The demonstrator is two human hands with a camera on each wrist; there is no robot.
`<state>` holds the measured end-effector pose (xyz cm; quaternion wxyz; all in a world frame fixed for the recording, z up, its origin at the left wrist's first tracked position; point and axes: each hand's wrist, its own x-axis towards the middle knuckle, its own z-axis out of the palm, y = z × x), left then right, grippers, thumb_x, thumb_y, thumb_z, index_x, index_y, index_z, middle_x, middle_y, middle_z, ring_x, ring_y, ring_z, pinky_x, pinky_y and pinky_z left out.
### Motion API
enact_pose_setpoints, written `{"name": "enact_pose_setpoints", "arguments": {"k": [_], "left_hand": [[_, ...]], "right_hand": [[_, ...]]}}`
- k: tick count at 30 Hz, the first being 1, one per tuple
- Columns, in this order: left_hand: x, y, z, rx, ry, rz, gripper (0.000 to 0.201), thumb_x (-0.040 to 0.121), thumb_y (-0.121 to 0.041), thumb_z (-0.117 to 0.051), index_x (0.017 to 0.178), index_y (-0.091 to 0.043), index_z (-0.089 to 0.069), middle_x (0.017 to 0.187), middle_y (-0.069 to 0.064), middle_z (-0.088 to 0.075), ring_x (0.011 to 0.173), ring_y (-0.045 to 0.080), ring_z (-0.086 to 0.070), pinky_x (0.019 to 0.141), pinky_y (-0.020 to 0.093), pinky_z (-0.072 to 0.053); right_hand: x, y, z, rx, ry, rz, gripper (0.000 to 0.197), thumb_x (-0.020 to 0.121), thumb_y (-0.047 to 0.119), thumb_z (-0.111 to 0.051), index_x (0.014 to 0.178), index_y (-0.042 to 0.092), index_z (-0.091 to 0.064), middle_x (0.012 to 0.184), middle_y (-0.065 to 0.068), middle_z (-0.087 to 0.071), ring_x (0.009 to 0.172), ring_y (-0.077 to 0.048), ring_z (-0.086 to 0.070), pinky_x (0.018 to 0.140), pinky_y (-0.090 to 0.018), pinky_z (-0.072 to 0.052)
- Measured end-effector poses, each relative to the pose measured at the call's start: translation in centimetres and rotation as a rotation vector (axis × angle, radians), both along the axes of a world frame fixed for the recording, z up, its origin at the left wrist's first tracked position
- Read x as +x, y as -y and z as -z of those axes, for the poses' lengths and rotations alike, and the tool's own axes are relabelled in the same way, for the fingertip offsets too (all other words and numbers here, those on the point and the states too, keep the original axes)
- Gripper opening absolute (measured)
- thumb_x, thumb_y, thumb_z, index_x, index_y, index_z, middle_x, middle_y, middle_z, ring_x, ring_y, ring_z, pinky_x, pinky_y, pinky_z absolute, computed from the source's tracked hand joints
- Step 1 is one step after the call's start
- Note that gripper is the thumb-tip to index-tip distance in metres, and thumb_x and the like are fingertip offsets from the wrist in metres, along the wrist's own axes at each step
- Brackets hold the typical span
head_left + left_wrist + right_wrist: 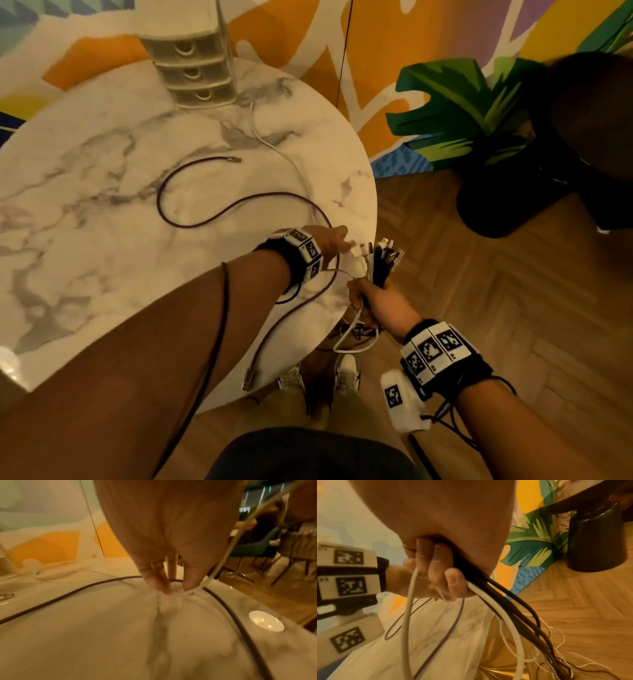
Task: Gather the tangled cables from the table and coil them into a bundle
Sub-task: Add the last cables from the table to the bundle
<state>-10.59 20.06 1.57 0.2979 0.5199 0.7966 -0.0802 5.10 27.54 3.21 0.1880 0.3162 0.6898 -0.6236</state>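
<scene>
Cables half gathered at the edge of a round marble table (pixel 85 212).

At the far left stands a small drawer unit (pixel 191 73); a purple cable (pixel 191 224) snakes across the marble and hangs off the near edge. The left hand (pixel 330 240) pinches a thin white cable (pixel 221 566) between thumb and fingertips (pixel 163 586) just above the tabletop. Beside it, off the table's rim, the right hand (pixel 380 303) grips the cable bundle (pixel 503 605) in a fist, plugs upward, tails dangling toward the wooden floor (pixel 496 308).
</scene>
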Motion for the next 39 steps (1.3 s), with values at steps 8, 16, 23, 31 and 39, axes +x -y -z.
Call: {"name": "enact_pose_setpoints", "arguments": {"k": [8,16,23,31,39], "left_hand": [[-2.5,0.3,-1.8,0.192,-0.16,-0.215,0.03,0.096,-0.034,-0.043,0.109,-0.016,-0.064,0.114,0.008,-0.06,0.103,0.031,-0.058,0.077,0.035,-0.044],[-8.3,10.9,-10.3,0.704,-0.286,-0.741,0.027,0.091,-0.034,-0.055,0.094,-0.013,-0.072,0.09,0.013,-0.071,0.088,0.033,-0.062,0.074,0.038,-0.047],[-4.6,18.9,-2.2,0.408,-0.192,-0.889,0.027,0.092,-0.034,-0.053,0.09,-0.014,-0.071,0.089,0.013,-0.07,0.086,0.034,-0.062,0.07,0.036,-0.047],[-1.6,19.3,0.8,0.085,-0.206,-0.915,0.04,0.093,-0.046,-0.045,0.114,-0.017,-0.062,0.119,0.011,-0.059,0.102,0.034,-0.057,0.08,0.04,-0.048],[4.1,7.5,-4.7,0.4,0.123,-0.479,0.058,0.092,-0.034,-0.054,0.144,-0.035,-0.027,0.098,-0.006,-0.056,0.088,0.016,-0.058,0.079,0.031,-0.047]], "right_hand": [[0.3,0.0,0.7,-0.031,0.014,0.042,0.047,0.098,0.024,-0.042,0.053,0.012,-0.041,0.035,0.006,-0.032,0.031,-0.01,-0.028,0.037,-0.019,-0.026],[-0.6,-0.8,0.7,-0.025,-0.007,0.181,0.047,0.095,0.024,-0.048,0.05,0.014,-0.044,0.049,-0.006,-0.032,0.036,-0.014,-0.029,0.04,-0.021,-0.023],[-1.5,-0.8,0.3,-0.022,-0.038,0.138,0.045,0.095,0.026,-0.049,0.053,0.01,-0.042,0.039,0.006,-0.029,0.034,-0.012,-0.025,0.04,-0.021,-0.023],[-1.0,0.2,-0.8,-0.044,-0.027,0.063,0.046,0.096,0.023,-0.048,0.053,0.009,-0.04,0.041,0.003,-0.026,0.032,-0.009,-0.022,0.037,-0.019,-0.02],[-0.3,-0.4,-2.0,0.006,-0.099,-0.05,0.045,0.097,0.023,-0.046,0.053,0.012,-0.043,0.037,0.01,-0.036,0.032,-0.003,-0.028,0.038,-0.015,-0.025]]}}
